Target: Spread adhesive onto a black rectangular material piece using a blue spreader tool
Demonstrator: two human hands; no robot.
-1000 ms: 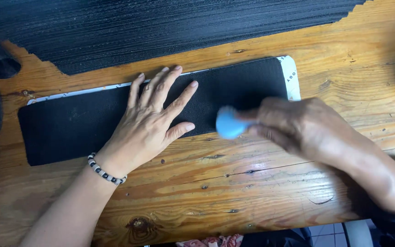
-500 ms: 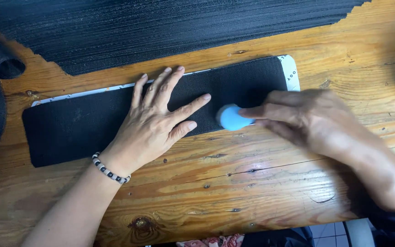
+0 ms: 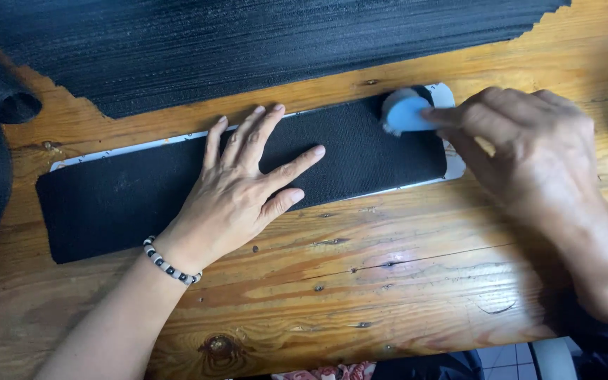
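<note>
Pressing flat on the black fabric strip [image 3: 177,197], the left hand [image 3: 241,190] lies palm down with fingers [image 3: 265,127] spread wide, gripping nothing, just pinning the strip near its middle. The right hand [image 3: 529,148] pinches a small pale blue round tool [image 3: 404,112] in closed fingertips and bears it on the strip's top right corner. The strip lies lengthwise on the wooden surface [image 3: 388,281], over a white backing piece [image 3: 452,141] whose edge shows along the top and at the right end. Step in hand looks like rubbing or marking the strip along its edge at the right end. Next move likely calls for steady downward pressure from the left hand so the strip does not slide while the tool runs along the edge. A larger black mesh sheet [image 3: 248,49] lies beyond, apart from the strip. A beaded bracelet [image 3: 167,264] is on the left wrist.
</note>
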